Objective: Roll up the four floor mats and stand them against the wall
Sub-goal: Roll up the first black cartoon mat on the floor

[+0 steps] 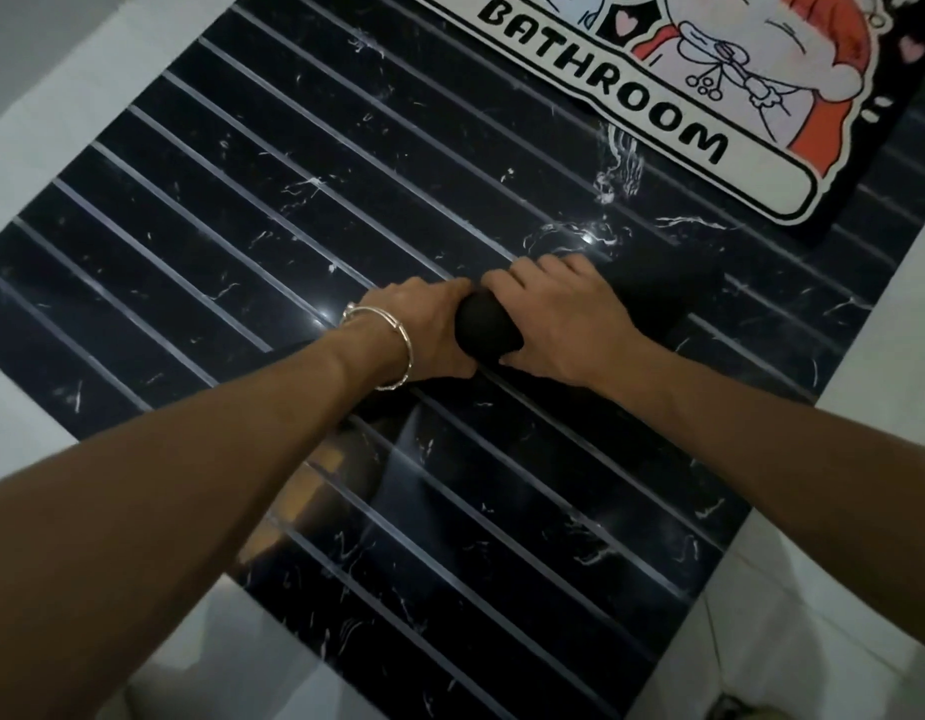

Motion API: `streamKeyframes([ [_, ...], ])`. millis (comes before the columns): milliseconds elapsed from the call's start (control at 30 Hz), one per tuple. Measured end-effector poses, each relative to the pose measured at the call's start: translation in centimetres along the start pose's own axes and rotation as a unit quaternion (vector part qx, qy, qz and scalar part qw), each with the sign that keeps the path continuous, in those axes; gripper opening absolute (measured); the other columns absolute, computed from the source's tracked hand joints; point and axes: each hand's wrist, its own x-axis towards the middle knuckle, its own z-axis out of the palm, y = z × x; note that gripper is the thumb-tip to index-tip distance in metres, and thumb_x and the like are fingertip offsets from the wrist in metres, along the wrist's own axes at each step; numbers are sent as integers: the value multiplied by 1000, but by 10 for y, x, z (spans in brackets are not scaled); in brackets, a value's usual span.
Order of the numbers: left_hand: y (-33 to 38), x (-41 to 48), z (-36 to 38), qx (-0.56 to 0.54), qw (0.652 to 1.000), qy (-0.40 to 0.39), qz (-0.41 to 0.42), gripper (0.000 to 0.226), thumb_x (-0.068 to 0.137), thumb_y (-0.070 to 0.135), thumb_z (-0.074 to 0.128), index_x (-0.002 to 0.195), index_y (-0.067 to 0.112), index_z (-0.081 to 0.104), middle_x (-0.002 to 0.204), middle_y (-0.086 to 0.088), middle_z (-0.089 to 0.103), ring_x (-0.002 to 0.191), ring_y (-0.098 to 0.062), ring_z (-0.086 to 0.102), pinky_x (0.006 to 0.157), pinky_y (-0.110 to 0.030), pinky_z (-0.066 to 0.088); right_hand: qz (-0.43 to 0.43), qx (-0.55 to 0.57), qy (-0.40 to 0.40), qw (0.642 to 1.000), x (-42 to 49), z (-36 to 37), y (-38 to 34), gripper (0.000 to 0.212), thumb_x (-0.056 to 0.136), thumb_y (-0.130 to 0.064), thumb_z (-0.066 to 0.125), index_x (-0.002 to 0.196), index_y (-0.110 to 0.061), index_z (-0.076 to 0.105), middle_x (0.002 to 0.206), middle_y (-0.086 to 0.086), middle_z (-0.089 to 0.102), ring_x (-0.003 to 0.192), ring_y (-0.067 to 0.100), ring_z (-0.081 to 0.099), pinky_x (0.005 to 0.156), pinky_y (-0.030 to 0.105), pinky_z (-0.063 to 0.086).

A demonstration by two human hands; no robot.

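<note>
Two hands close side by side over a black rolled mat [485, 324] that lies low on the floor. The left hand [429, 332] and right hand [564, 324] each curl their fingers over the far side of the roll, with thumbs tucked at the near side, and only a short dark stretch of it shows between them. That close, centred grip probably serves to hold the coil tight so it does not spring open, and to keep the roll straight for a lift or another turn. How far the roll runs to either side is hard to tell, since it is dark against a dark floor. A thin bangle [393, 350] sits on the left wrist. A second mat, the bathroom mat [658, 111] with a cartoon print, lies flat and unrolled at the upper right, well apart from the hands, so the task seems far from finished. The black floor [242, 200] is glossy, marble-veined and crossed by pale stripes. A pale surface [29, 148] borders it on both sides, and no wall can be clearly made out.
</note>
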Motion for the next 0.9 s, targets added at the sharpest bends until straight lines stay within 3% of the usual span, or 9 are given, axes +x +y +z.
streamKeyframes([
  [67,3,-2,1,-25,999,-20,13,53,73,49,67,119,32,46,102,1,62,86,-22,59,78,-34,52,12,13,-17,1000,3,-2,2,55,66,-35,76,111,-13,52,106,9,60,96,30,59,88,43,41],
  [167,10,-1,9,58,996,13,64,65,74,49,67,129,30,37,115,2,58,102,-25,60,83,-40,51,23,87,-104,991,7,-7,6,53,71,-38,72,111,-16,46,107,5,58,98,26,58,88,38,40],
  [267,9,4,13,115,990,47,59,57,76,46,65,124,28,39,109,2,59,97,-26,62,78,-39,50,27,140,-136,980,8,-7,6,49,73,-38,70,110,-17,45,106,2,58,94,22,57,82,34,39],
  [467,-3,6,0,-31,995,-82,47,49,71,38,73,115,28,55,103,5,64,89,-16,59,81,-29,49,-18,37,-38,998,0,3,8,55,71,-40,70,117,-18,50,107,4,58,97,25,58,91,40,41],
  [600,-3,6,0,19,996,-62,59,62,68,49,73,120,30,47,109,1,64,97,-21,61,87,-38,52,-19,36,-30,999,2,1,8,46,73,-34,72,109,-14,50,102,6,60,93,27,61,82,41,43],
  [733,4,6,-1,-14,993,-103,59,80,63,51,79,129,26,42,118,0,61,106,-23,59,94,-37,48,-61,44,34,997,1,1,3,49,53,-27,87,90,-7,62,74,9,64,64,28,63,62,40,49],
  [833,11,8,2,-63,983,-159,62,65,67,36,80,123,21,50,117,0,62,103,-22,60,94,-31,48,-83,61,66,992,-2,5,-4,54,43,-28,91,84,-7,63,67,8,62,56,26,61,57,37,49],
  [900,11,9,3,-45,985,-154,65,51,71,33,77,115,19,55,108,-1,64,94,-21,60,86,-28,49,-83,63,76,992,-2,6,-5,54,42,-29,92,82,-8,61,67,7,61,56,25,60,57,36,48],
])
